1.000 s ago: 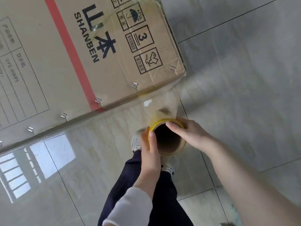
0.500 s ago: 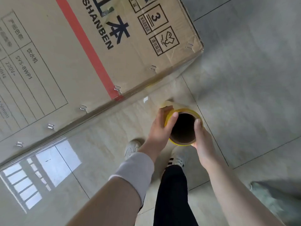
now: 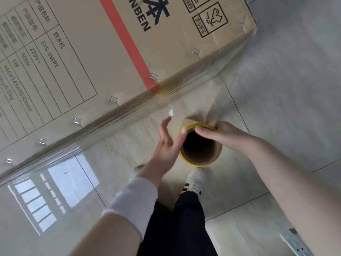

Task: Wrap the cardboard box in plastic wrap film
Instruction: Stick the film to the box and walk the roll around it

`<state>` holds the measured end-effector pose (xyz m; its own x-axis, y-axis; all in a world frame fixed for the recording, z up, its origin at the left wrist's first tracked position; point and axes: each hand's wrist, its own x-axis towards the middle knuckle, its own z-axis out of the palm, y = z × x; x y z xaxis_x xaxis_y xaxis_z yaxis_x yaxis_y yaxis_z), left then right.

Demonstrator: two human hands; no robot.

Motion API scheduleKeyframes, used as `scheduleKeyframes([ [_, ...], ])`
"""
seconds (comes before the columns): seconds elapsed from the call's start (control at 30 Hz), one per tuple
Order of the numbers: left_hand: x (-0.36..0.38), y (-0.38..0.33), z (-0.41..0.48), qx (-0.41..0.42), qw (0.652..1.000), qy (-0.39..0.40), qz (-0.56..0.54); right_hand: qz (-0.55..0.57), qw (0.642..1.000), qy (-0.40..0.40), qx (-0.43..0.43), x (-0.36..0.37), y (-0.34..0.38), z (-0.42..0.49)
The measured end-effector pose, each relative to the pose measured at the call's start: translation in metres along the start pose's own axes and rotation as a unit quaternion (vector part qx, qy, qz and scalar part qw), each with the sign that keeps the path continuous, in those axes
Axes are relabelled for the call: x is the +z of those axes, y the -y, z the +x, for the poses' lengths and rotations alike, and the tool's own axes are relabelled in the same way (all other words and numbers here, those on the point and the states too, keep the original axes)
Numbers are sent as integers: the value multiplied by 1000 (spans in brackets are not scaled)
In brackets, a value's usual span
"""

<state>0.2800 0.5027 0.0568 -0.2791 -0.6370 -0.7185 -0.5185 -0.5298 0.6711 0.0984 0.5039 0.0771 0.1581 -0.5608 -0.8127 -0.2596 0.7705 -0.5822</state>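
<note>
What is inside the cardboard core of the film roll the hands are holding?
The roll is seen end-on: brown inner wall near the yellow rim, then darkness. Nothing shows inside; its depth is in shadow. The right hand fingers overlap the rim; the left hand touches its side.

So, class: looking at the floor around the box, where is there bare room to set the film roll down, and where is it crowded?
Bare tile lies right of the cardboard box, beyond the right hand, and lower left by the window reflection. It is crowded below the box edge: the stretched film, the roll, left hand and shoes.
</note>
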Motion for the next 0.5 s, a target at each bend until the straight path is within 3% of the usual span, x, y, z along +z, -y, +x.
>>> scheduleKeyframes([
  [0.1, -15, -6, 18, 8, 992, 128, -4, 120, 991, -63, 14, 29, -29, -9],
  [0.23, -19, 1, 5, -22, 986, 164, -13, 297, 943, -143, 31, 73, -47, -22],
  [0.33, -18, 18, -23, -64, 987, 70, -131, 174, 964, -196, 43, 81, -35, -23],
  [0.43, -19, 36, -55, -90, 975, -51, -198, 50, 986, -146, 64, 90, -16, -18],
  [0.5, -14, 45, -73, -115, 964, -84, -224, 12, 993, -103, 56, 93, -7, -12],
])
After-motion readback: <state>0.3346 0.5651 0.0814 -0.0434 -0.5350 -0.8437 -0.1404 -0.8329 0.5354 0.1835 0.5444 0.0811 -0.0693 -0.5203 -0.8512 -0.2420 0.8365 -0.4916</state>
